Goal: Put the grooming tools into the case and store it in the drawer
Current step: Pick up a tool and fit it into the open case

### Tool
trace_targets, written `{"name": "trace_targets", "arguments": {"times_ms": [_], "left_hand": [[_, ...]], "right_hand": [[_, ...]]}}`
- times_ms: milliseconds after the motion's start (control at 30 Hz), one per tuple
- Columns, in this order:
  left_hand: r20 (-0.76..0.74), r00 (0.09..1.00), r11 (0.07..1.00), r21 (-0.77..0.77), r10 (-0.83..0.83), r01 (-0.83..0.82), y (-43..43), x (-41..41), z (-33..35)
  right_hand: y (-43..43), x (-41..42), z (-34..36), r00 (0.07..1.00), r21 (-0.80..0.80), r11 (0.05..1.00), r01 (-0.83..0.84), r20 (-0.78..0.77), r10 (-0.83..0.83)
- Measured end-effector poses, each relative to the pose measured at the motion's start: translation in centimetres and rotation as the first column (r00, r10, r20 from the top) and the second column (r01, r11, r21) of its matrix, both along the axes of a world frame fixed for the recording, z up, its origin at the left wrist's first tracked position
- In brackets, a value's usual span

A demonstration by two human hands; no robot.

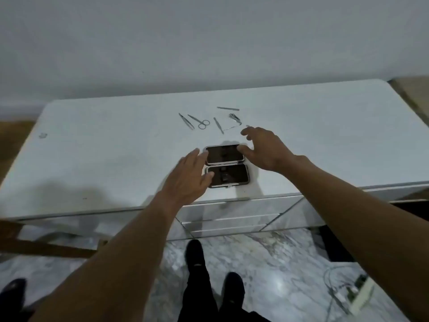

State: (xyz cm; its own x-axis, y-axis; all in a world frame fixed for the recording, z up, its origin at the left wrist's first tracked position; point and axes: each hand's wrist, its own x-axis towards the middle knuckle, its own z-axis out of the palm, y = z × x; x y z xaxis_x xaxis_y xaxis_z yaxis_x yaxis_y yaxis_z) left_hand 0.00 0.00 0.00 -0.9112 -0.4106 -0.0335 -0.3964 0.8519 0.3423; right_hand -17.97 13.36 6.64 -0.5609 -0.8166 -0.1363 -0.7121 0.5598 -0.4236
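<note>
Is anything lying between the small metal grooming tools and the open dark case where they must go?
Nothing visible. Only bare white tabletop separates the silver metal grooming tools from the open dark rectangular case.

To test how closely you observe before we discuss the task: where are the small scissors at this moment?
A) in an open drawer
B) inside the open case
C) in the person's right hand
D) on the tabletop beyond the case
D: the scissors lie flat on the tabletop, beyond the open case.
</note>
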Motion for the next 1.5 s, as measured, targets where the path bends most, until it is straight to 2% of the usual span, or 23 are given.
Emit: {"name": "trace_targets", "arguments": {"times_ms": [300,633,833,1133,1233,1400,1500], "left_hand": [[-0.107,0.994,0.998,-0.064,-0.032,0.025,-1.2,0.3,-1.8],[-0.143,0.989,0.999,-0.050,-0.024,0.017,-1.4,0.2,-2.2],[-0.151,0.988,0.998,-0.060,-0.012,0.003,-1.6,0.2,-2.4],[-0.154,0.988,0.996,-0.086,-0.022,0.009,-1.8,0.0,-3.0],[-0.167,0.986,0.995,-0.097,-0.014,-0.002,-1.7,0.0,-2.9],[-0.168,0.986,0.997,-0.078,0.007,-0.020,-1.4,0.0,-2.5],[-0.158,0.987,0.997,-0.078,0.013,-0.026,-1.4,0.1,-2.3]], "right_hand": [[-3.5,-2.0,-0.5,1.000,0.028,1.000,-0.004,-0.027,0.005],[-8.6,-4.6,-1.3,0.991,0.138,0.988,0.068,-0.126,-0.050],[-11.7,-5.7,-1.8,0.962,0.144,0.971,0.194,-0.219,-0.160],[-13.8,-6.2,-2.6,0.956,0.225,0.948,0.224,-0.239,-0.169],[-13.5,-6.0,-2.2,0.958,0.188,0.949,0.254,-0.184,-0.220],[-11.0,-4.9,-0.8,0.953,-0.005,0.954,0.299,0.045,-0.298],[-8.4,-3.3,-0.2,0.947,-0.084,0.953,0.290,0.170,-0.273]]}}
